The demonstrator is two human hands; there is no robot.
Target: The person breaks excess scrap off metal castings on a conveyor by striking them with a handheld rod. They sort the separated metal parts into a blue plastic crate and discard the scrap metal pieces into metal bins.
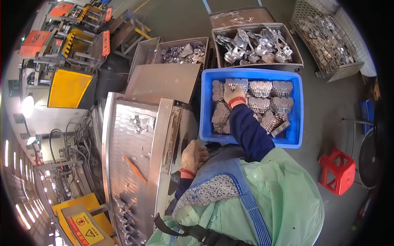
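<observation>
My right hand, in a pale glove with a red cuff, reaches into the blue plastic bin. Its fingers are closed on a finned metal casting in the far row. Several similar silver finned castings lie in rows around it, with a few tilted ones at the near right. My left hand, gloved as well, hangs between the metal worktable and the near left corner of the bin. Its fingers are curled, and whatever may be inside them is hidden.
To my left stands a metal worktable with an orange-handled tool and metal scraps. Behind the bin is a metal crate of castings. A wire cage stands at back right, a red stool at right.
</observation>
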